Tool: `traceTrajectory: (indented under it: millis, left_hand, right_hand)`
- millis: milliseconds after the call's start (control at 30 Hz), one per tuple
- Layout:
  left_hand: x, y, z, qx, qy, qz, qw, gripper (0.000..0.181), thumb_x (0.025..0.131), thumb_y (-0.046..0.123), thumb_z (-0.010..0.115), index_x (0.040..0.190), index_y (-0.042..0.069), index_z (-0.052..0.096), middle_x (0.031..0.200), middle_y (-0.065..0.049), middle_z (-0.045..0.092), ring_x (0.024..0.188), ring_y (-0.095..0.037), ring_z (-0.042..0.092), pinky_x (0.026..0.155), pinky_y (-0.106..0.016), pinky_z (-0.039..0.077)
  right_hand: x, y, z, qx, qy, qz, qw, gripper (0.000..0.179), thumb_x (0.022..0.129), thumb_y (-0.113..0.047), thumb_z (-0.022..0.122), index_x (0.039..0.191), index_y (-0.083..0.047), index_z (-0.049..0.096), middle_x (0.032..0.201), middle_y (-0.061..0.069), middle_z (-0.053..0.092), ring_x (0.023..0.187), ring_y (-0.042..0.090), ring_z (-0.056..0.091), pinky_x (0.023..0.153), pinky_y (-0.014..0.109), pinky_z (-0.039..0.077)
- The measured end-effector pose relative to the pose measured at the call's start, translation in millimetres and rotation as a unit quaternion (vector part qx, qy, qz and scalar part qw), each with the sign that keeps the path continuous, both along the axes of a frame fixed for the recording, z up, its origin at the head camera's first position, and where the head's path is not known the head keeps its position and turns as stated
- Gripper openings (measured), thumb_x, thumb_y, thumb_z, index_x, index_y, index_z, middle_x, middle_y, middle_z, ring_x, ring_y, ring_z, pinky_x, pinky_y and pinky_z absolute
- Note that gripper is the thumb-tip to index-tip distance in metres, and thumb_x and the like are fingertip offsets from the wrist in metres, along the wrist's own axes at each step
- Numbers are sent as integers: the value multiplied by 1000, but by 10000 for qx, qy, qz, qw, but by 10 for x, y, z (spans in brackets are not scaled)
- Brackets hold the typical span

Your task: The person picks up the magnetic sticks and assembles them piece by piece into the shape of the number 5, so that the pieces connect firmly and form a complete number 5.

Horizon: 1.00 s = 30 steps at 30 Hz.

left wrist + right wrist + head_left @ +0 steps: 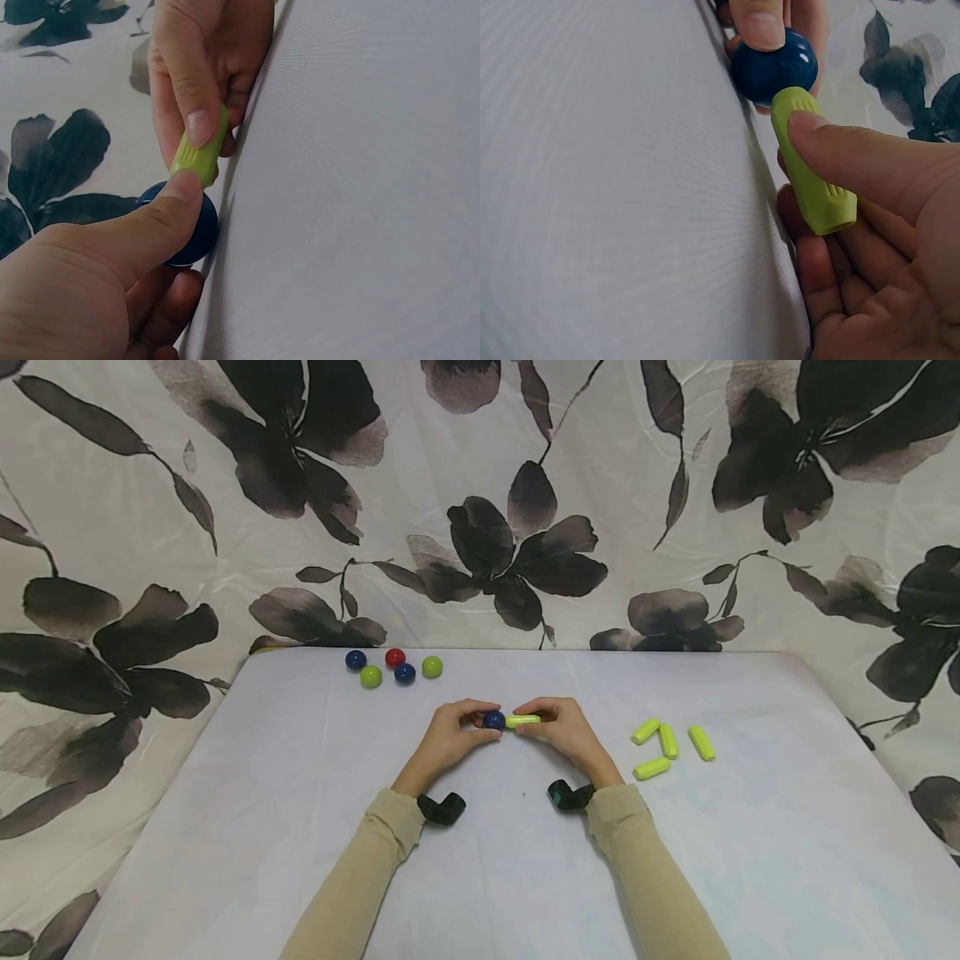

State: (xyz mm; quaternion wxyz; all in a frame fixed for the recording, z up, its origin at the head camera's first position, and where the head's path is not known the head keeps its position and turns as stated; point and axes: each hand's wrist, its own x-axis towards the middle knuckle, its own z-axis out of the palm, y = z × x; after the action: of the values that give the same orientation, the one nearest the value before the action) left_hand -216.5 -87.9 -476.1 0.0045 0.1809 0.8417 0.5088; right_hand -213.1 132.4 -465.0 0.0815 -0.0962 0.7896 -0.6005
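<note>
My left hand (455, 732) pinches a glossy dark blue ball (493, 720) between thumb and fingers near the middle of the table. From the other side, my right hand (564, 729) holds a yellow-green ribbed handle (522, 721), thumb on top and fingers beneath. One end of the handle (814, 172) meets the blue ball (774, 67) in the right wrist view; its other end, facing my right palm, shows a hollow. In the left wrist view my left thumb covers part of the ball (196, 232) where the handle (201, 154) meets it.
At the far left edge lie several balls: blue (356, 660), red (395, 657) and green (432, 667). Several more yellow-green handles (668, 741) lie right of my right hand. A white cloth covers the table (495, 877); a floral curtain (637, 485) hangs behind it.
</note>
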Motion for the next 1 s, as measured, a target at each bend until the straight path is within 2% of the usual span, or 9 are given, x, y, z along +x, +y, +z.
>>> traceTrajectory:
  millis: [200, 367, 500, 600, 767, 833, 933, 1000]
  left_hand:
    - [-19, 25, -3, 21, -96, -42, 9999, 38, 80, 11, 84, 117, 10, 74, 91, -4, 66, 86, -19, 57, 82, -33, 44]
    - [-26, 46, -22, -6, -76, 8, 10000, 38, 80, 13, 84, 116, 11, 74, 89, -2, 65, 85, -18, 57, 81, -32, 44]
    - [-22, 52, -31, 22, -32, 0, 10000, 38, 79, 13, 85, 116, 11, 74, 88, -3, 65, 85, -18, 56, 79, -32, 44]
    - [-18, 51, -32, 44, -35, -23, 10000, 38, 80, 13, 84, 116, 11, 74, 88, -2, 65, 85, -18, 56, 79, -31, 43]
    - [-13, 35, -26, 65, -5, -14, 10000, 38, 79, 11, 84, 116, 10, 74, 90, -3, 66, 84, -17, 56, 77, -31, 44]
    - [-13, 28, -21, 85, 11, -31, 10000, 39, 80, 11, 84, 117, 9, 74, 91, -3, 66, 84, -18, 56, 78, -31, 44]
    - [-10, 19, -11, 107, 51, -70, 9999, 38, 80, 10, 84, 116, 7, 73, 95, -4, 68, 85, -18, 57, 79, -31, 45]
    - [-8, 13, -12, 115, 81, -94, 9999, 38, 80, 10, 84, 116, 6, 73, 98, -4, 69, 86, -18, 57, 80, -32, 46]
  right_hand:
    - [-42, 46, 90, 212, -132, 197, 9995, 26, 88, -11, 75, 112, -1, 73, 111, 10, 71, 100, 19, 64, 91, 35, 45]
    - [-161, 45, 259, 298, -128, 245, 9992, 28, 95, -16, 67, 117, 2, 69, 117, 13, 69, 109, 25, 63, 102, 43, 41]
    - [-327, -10, 427, 561, 201, 214, 9980, 28, 96, -13, 64, 117, 6, 68, 114, 17, 69, 105, 30, 65, 95, 40, 47]
    - [-454, -96, 559, 1043, 594, 180, 9926, 25, 96, -12, 65, 114, 5, 70, 109, 16, 70, 98, 27, 65, 88, 36, 50]
    - [-635, -310, 727, 1713, 1304, 335, 9760, 23, 95, -10, 64, 113, 2, 70, 108, 16, 69, 95, 28, 64, 82, 38, 51]
    - [-699, -406, 761, 1986, 1654, 515, 9647, 25, 94, -8, 63, 117, 2, 68, 113, 18, 68, 98, 30, 63, 85, 39, 50]
    - [-778, -559, 798, 2481, 2149, 954, 9398, 34, 94, -6, 62, 127, 1, 62, 127, 18, 61, 112, 32, 59, 95, 41, 46]
    - [-824, -665, 804, 2930, 2421, 1288, 9159, 41, 95, -5, 62, 136, -2, 56, 139, 17, 54, 124, 33, 53, 104, 43, 41]
